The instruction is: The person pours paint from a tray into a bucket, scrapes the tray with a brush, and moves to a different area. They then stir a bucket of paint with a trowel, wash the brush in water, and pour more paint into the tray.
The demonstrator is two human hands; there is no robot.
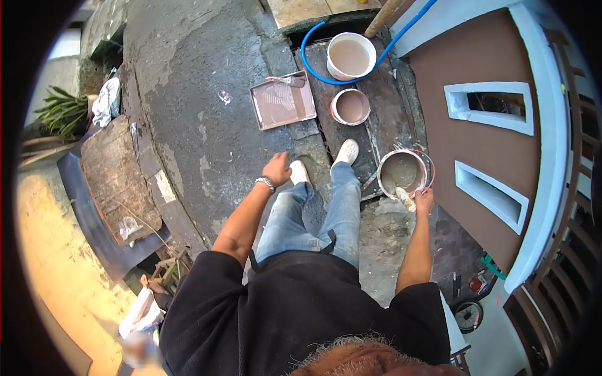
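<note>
At the right, my right hand (424, 200) is closed at the near rim of a bucket (401, 170) holding grey liquid. A pale, paint-smeared brush handle (406, 199) leans out of that bucket beside my fingers; whether I grip it or the bucket's red handle is hard to tell. My left hand (276, 168) hangs over the ground near my left shoe, a metal band on its wrist; its fingers are bent down and partly hidden. Ahead lies a paint tray (276, 118) with brown paint and a brush (290, 81) across its far edge.
A small bucket (350, 107) of brown paint stands right of the tray, with a larger bucket (350, 57) of murky liquid behind it. A blue hose (311, 67) curves round the larger one. The brown wall (480, 147) rises at the right; wooden boards (113, 178) lie left.
</note>
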